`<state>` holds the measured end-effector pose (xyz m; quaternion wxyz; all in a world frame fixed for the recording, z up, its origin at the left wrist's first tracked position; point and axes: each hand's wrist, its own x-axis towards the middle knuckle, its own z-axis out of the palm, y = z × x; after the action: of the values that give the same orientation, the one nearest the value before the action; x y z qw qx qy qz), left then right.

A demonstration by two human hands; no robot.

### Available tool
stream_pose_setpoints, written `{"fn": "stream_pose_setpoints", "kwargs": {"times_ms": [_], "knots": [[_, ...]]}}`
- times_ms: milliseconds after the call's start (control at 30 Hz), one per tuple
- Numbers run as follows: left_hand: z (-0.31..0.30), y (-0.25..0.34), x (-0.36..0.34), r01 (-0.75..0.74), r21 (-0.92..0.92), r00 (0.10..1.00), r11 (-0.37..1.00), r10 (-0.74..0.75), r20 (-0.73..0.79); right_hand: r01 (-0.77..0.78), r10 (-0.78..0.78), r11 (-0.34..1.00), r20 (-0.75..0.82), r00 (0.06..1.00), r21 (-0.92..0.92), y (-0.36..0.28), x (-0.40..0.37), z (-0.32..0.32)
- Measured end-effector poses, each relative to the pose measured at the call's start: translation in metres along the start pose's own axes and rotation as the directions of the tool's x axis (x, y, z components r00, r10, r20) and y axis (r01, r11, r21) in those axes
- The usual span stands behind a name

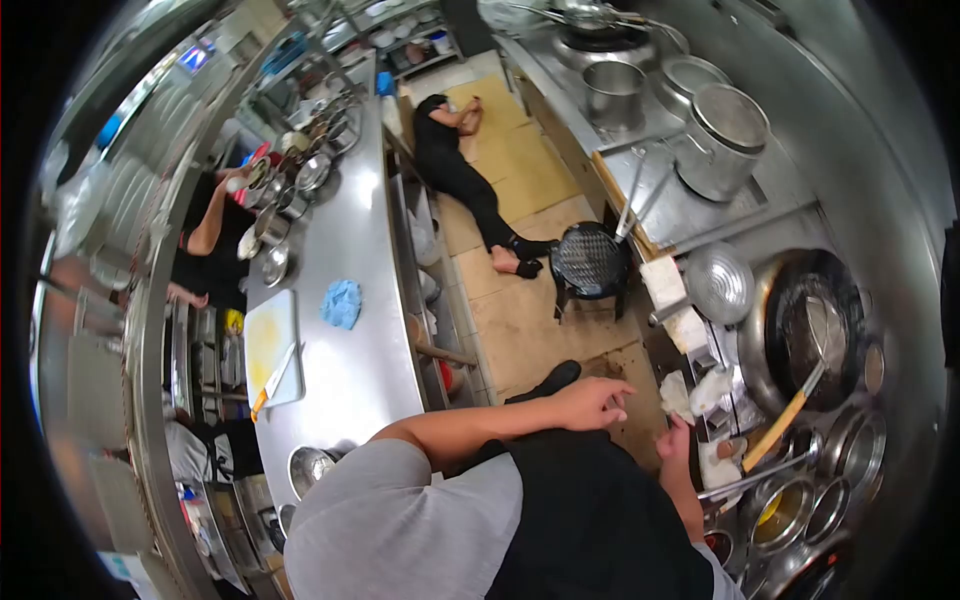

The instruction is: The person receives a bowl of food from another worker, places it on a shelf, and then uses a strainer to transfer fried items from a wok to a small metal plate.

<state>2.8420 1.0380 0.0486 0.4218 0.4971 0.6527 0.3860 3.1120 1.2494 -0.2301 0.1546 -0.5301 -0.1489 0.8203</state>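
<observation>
I see the left hand (597, 402) spread wide above the floor (520, 330), its grip open and empty. The right hand (680, 440) curls just beside a white cloth (678, 393) near the wok (810, 330); I cannot tell its grip.

To your left, the long steel tabletop (365, 250) carries a white cutting board (268, 340) with a knife (274, 376) across its near edge. A blue cloth (341, 303) lies just beside the board, and a steel bowl (310, 465) sits at the near end. On your right, the cooking range (700, 215) holds a wok (810, 325) and small steel bowls (800, 495). A black stool (590, 262) stands on the tiled floor (520, 335) between them.
</observation>
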Motion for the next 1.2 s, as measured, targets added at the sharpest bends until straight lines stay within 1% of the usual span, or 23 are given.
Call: {"fn": "stream_pose_setpoints", "kwargs": {"times_ms": [33,100,167,200,233,300,333,367,400,433,467,533,600,700,767,800,900,933,967,1033,1100,1167,1200], "knots": [[0.004,-0.012,0.007,0.013,0.013,1.0,1.0,-0.014,0.011,0.087,-0.081,0.996,0.2,0.977,-0.022,0.011,0.014,-0.017],[0.017,-0.033,0.026,0.044,0.083,0.997,0.996,-0.049,0.06,0.326,-0.33,0.939,0.021,0.944,0.11,0.02,0.012,-0.01],[0.043,-0.069,0.056,-0.099,0.227,0.993,0.969,0.08,0.092,0.191,-0.266,0.915,0.176,0.948,0.356,0.007,-0.02,0.006],[0.055,-0.076,0.07,-0.06,0.256,0.991,0.965,0.026,0.132,0.192,-0.284,0.916,0.23,0.931,0.353,0.004,-0.035,0.02],[0.067,-0.079,0.087,-0.028,0.294,0.987,0.955,-0.02,0.16,0.055,-0.186,0.92,0.308,0.933,0.387,0.006,-0.031,0.012],[0.093,-0.093,0.121,0.144,0.082,0.947,0.986,-0.161,0.276,0.0,-0.106,0.967,0.399,0.911,0.256,-0.002,-0.067,0.033],[0.102,-0.087,0.134,0.305,0.129,0.888,0.944,-0.331,0.32,0.005,-0.105,0.964,0.366,0.925,0.264,0.001,-0.073,0.034],[0.127,-0.117,0.147,0.426,-0.036,0.846,0.904,-0.384,0.37,0.001,-0.095,0.964,0.341,0.935,0.266,0.002,-0.079,0.039],[0.133,-0.118,0.156,0.638,-0.251,0.696,0.728,-0.405,0.593,-0.039,-0.075,0.957,0.378,0.923,0.286,0.005,-0.082,0.044],[0.138,-0.116,0.163,0.822,-0.36,0.524,0.442,-0.335,0.784,-0.085,-0.051,0.951,0.422,0.905,0.297,0.007,-0.082,0.046],[0.145,-0.113,0.167,0.822,-0.343,0.512,0.455,-0.327,0.794,-0.107,-0.001,0.956,0.369,0.93,0.272,0.006,-0.086,0.051],[0.159,-0.11,0.167,0.877,-0.318,0.445,0.36,-0.362,0.819,-0.15,0.05,0.949,0.336,0.94,0.277,0.0,-0.096,0.055],[0.167,-0.109,0.165,0.878,-0.29,0.443,0.38,-0.416,0.794,-0.157,0.057,0.952,0.351,0.935,0.265,-0.006,-0.104,0.052],[0.171,-0.1,0.164,0.862,-0.28,0.478,0.423,-0.491,0.728,-0.195,0.151,0.972,0.289,0.945,0.13,-0.014,-0.1,0.037],[0.178,-0.096,0.162,0.825,-0.358,0.559,0.438,-0.538,0.63,-0.277,0.278,0.96,0.341,0.898,-0.053,-0.009,-0.064,0.008],[0.178,-0.092,0.162,0.82,-0.361,0.566,0.444,-0.538,0.624,-0.257,0.27,0.962,0.167,0.948,-0.092,-0.015,-0.082,0.028],[0.176,-0.092,0.163,0.577,-0.218,0.79,0.787,-0.469,0.394,-0.238,0.256,0.966,0.271,0.928,-0.098,-0.024,-0.092,0.033],[0.178,-0.105,0.166,0.481,-0.081,0.847,0.873,-0.438,0.3,-0.221,0.236,0.971,0.236,0.943,-0.087,-0.019,-0.089,0.04],[0.175,-0.107,0.161,0.494,-0.082,0.842,0.865,-0.453,0.293,-0.237,0.253,0.967,0.241,0.937,-0.091,-0.012,-0.087,0.05],[0.169,-0.1,0.163,0.524,-0.147,0.831,0.839,-0.465,0.304,-0.172,0.174,0.985,0.102,0.98,-0.028,-0.007,-0.084,0.067],[0.166,-0.101,0.158,0.555,-0.237,0.819,0.798,-0.472,0.328,-0.155,0.159,0.987,0.092,0.983,-0.053,-0.002,-0.079,0.066],[0.162,-0.104,0.147,0.562,-0.2,0.816,0.803,-0.499,0.292,-0.049,0.075,0.965,0.095,0.993,-0.256,0.006,-0.079,0.065],[0.158,-0.105,0.138,0.566,-0.215,0.817,0.796,-0.507,0.275,-0.057,0.089,0.96,0.104,0.991,-0.275,0.009,-0.079,0.066]]}}
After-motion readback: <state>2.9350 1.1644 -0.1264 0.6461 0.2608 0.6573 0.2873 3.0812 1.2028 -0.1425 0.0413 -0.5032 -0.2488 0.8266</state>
